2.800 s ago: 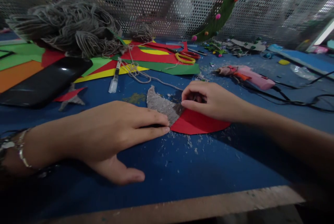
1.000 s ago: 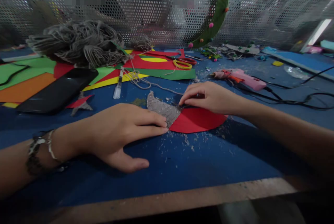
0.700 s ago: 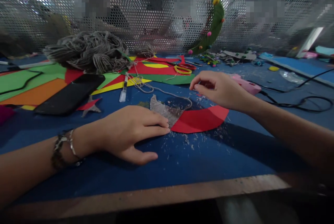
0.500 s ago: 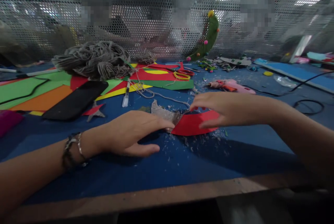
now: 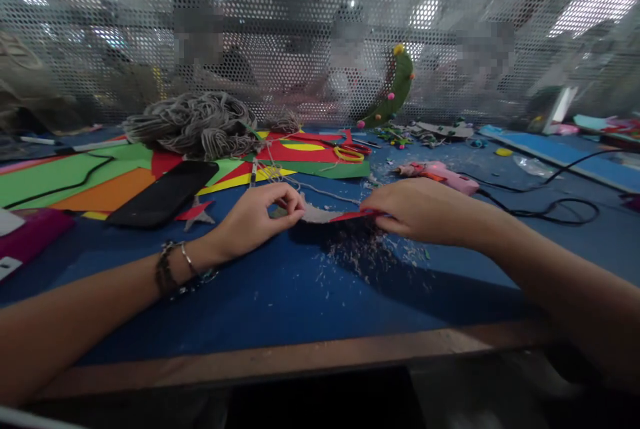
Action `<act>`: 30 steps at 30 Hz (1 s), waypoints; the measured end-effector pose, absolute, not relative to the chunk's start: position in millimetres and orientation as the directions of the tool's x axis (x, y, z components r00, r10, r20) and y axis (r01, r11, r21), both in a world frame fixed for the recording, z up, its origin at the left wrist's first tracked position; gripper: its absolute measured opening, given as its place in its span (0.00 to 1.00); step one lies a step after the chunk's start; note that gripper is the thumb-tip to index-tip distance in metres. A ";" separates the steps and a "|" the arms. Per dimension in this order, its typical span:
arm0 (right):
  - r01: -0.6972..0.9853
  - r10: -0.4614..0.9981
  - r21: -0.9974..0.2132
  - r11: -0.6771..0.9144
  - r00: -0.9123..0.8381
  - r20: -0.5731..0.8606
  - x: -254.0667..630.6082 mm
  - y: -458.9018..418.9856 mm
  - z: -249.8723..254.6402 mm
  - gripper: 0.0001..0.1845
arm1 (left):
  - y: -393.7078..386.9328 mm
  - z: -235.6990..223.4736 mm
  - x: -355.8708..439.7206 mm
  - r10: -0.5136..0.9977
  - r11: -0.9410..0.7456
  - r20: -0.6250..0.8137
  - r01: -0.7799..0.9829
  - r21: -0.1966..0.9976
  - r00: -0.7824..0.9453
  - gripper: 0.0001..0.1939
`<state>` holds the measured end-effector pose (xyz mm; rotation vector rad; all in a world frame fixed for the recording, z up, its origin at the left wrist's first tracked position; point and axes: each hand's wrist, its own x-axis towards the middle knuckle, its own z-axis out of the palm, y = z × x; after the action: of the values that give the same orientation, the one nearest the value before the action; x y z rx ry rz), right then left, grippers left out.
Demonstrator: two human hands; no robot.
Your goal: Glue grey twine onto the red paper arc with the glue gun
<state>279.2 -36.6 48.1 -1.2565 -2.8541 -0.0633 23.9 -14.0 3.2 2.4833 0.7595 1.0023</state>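
Observation:
A curved red paper cutout (image 5: pixel 347 216), with grey yarn covering its left part, is held up off the blue table and seen nearly edge-on. My left hand (image 5: pixel 257 219) pinches its grey end between thumb and fingers. At the red end, my right hand (image 5: pixel 425 214) is closed on the paper, hiding that tip. A grey yarn strand (image 5: pixel 325 193) runs behind the cutout toward my right fingers. Beneath it, fibre scraps (image 5: pixel 370 259) are scattered over the table. Just beyond my right hand lies a pink glue gun (image 5: pixel 445 177).
A large grey yarn bundle (image 5: pixel 195 126) sits on coloured paper sheets at the back left, near a black phone (image 5: pixel 163 194) and a small star (image 5: pixel 197 214). Scissors (image 5: pixel 350 153) lie behind. A green crescent (image 5: pixel 395 89) leans on the perforated screen (image 5: pixel 300 36). A black cord (image 5: pixel 545 219) loops at right.
My left hand has gone from lying open beside the cutout to pinching its grey end. My right hand has closed on the red end. The cutout has been lifted and tilted edge-on.

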 end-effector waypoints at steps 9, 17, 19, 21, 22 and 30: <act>0.880 0.884 -0.149 0.450 -0.416 0.213 280.2 -40.4 82.6 0.19 | -8.5 2.2 25.9 0.744 -0.666 0.587 0.279 0.692 0.319 0.10; 0.625 0.923 -0.692 0.361 -0.347 0.168 271.0 -56.8 88.7 0.14 | -11.5 7.1 22.0 0.804 -0.579 0.484 0.268 0.770 0.347 0.13; 0.545 0.921 -0.768 0.335 -0.362 0.144 263.3 -60.6 87.2 0.13 | -9.9 6.1 20.0 0.808 -0.573 0.476 0.278 0.771 0.348 0.16; 0.444 0.922 -0.850 0.283 -0.369 0.115 254.3 -63.8 82.9 0.11 | -6.0 2.6 18.9 0.803 -0.585 0.495 0.280 0.761 0.333 0.19; 0.383 0.926 -0.891 0.244 -0.365 0.097 249.5 -65.0 79.7 0.11 | -3.5 0.3 18.9 0.795 -0.598 0.513 0.277 0.752 0.322 0.20; 0.073 0.971 -0.985 -0.159 -0.167 -0.169 225.8 -63.4 50.3 0.10 | -15.1 0.5 23.5 0.638 -0.716 0.448 0.269 0.644 0.626 0.19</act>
<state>225.8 -63.4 50.3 -1.2895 -1.2995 1.4341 23.5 -15.1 0.5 2.3197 0.7105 0.9246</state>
